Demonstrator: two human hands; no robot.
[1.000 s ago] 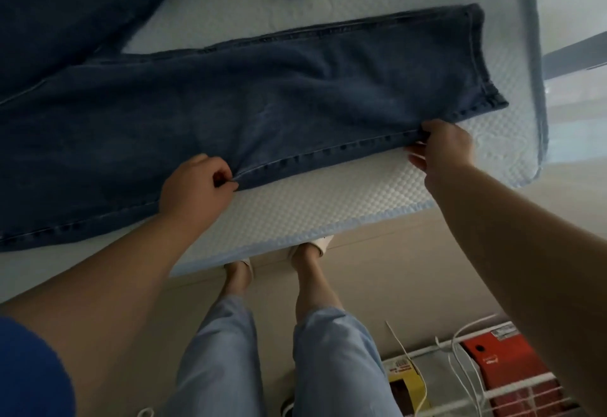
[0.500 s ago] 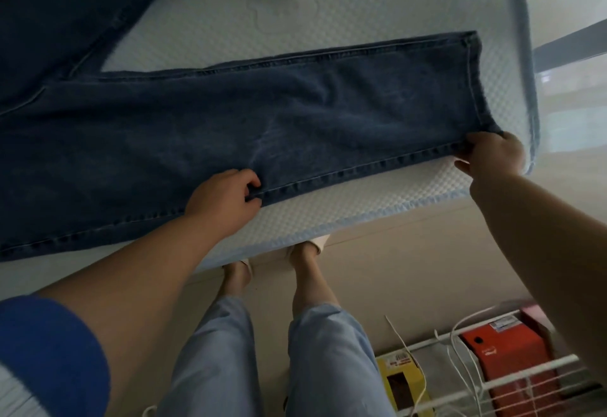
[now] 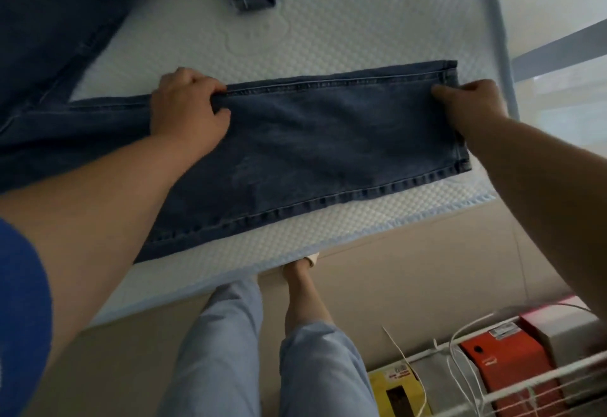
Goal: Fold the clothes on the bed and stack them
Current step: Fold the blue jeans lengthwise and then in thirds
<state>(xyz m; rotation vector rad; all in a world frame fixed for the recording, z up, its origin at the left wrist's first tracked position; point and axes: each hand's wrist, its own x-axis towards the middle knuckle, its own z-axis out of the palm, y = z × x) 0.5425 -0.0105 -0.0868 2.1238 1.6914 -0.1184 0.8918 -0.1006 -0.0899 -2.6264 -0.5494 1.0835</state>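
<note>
The left hand (image 3: 187,104) is pinching the far edge of the jeans (image 3: 328,141) in a tight grip. The right hand (image 3: 469,104) is gripping the hem end. The jeans are lying flat on the white bed (image 3: 328,32), near its front edge.

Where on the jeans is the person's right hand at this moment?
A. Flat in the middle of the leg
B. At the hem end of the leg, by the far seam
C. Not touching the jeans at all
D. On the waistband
B. The right hand grips the jeans at the hem end, near the far seam, while the left hand pinches that seam farther along the leg.
</note>
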